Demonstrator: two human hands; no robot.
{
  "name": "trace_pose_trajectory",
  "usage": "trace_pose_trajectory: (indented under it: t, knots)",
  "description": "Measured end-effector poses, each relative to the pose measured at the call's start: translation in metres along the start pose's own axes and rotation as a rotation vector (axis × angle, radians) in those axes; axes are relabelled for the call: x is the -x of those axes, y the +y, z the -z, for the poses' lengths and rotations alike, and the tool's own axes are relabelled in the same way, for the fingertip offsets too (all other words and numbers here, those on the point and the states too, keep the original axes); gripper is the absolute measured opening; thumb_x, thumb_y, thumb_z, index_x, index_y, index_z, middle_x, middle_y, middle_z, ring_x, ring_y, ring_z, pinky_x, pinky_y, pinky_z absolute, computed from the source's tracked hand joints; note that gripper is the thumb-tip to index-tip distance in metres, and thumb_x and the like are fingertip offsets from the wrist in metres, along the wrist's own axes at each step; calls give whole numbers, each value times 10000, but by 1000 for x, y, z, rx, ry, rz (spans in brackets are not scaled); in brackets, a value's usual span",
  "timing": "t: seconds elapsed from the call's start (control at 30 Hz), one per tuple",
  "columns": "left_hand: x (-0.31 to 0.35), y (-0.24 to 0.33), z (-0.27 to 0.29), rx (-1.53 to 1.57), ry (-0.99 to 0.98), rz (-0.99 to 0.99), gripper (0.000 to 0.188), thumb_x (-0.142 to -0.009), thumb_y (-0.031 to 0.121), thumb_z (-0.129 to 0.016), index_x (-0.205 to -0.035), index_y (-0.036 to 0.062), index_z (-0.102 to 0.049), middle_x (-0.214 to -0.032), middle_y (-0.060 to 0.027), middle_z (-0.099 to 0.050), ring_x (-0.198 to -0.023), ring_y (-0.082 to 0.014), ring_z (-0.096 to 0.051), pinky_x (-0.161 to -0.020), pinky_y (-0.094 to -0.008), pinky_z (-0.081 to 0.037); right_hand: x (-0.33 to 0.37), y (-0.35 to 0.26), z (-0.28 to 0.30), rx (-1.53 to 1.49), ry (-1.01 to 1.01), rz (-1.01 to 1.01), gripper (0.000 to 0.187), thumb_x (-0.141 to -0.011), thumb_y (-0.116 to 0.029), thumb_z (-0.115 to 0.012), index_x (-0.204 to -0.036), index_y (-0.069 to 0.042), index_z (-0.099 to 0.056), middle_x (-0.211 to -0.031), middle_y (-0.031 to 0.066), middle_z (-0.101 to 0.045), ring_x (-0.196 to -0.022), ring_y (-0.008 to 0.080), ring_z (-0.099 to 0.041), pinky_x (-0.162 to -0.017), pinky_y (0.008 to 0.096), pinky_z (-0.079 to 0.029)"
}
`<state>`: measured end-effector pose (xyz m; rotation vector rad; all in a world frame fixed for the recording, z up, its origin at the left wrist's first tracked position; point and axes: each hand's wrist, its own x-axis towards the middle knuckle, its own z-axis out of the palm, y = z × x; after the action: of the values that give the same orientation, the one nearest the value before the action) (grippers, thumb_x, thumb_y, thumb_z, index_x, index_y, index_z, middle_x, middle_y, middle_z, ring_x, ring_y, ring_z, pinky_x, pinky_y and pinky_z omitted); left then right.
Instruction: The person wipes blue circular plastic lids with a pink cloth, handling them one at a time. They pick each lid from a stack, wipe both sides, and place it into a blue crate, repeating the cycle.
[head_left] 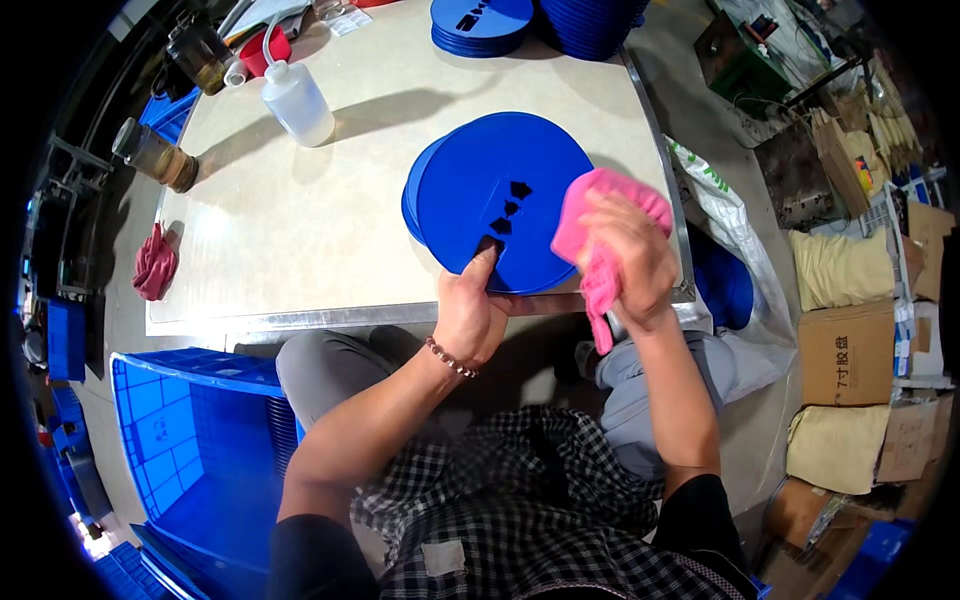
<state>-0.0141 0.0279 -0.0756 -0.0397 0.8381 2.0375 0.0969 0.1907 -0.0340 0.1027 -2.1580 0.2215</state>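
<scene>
My left hand (468, 312) grips a round blue plastic disc (468, 190) at its near edge, thumb on top and the other fingers hidden beneath. Several black cut-out shapes run across the disc's middle. Under its left side another blue disc (411, 200) shows, resting on the table. A bunched pink cloth (630, 187) is in my right hand (635, 262), its fingers wrapped round it at the disc's right edge. Whether the cloth touches the disc I cannot tell. One end of the cloth hangs below the hand.
The pale table (290, 235) has a metal edge. On it stand a squeeze bottle (298, 105), a jar (155, 157), a crumpled red cloth (155, 265) and stacks of blue discs (480, 20). A blue crate (215, 430) sits at lower left; cardboard boxes (847, 355) line the right.
</scene>
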Motion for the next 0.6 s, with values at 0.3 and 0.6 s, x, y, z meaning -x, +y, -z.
trace_pose_trajectory:
  t: [0.3, 0.6]
  knots:
    - [3, 0, -3, -11, -86, -8, 367, -1061, 117, -467, -1411, 7, -460, -1373, -147, -579, -1212, -324, -635, -986, -531, -575, -7, 15, 3, -18, 149, -32, 307, -764, 36, -759, -1038, -10, -628, -998, 139, -725, -1026, 342, -730, -953, 481, -581]
    - [5, -15, 10, -75, -94, 1, 347, -1037, 126, -542, -1365, 21, -500, -1318, -122, -610, -1161, -275, -650, -925, -466, -597, -24, 24, 10, 133, 267, -205, 328, -770, -8, -799, -1063, -26, -653, -1033, 153, -735, -1018, 305, -727, -929, 392, -563]
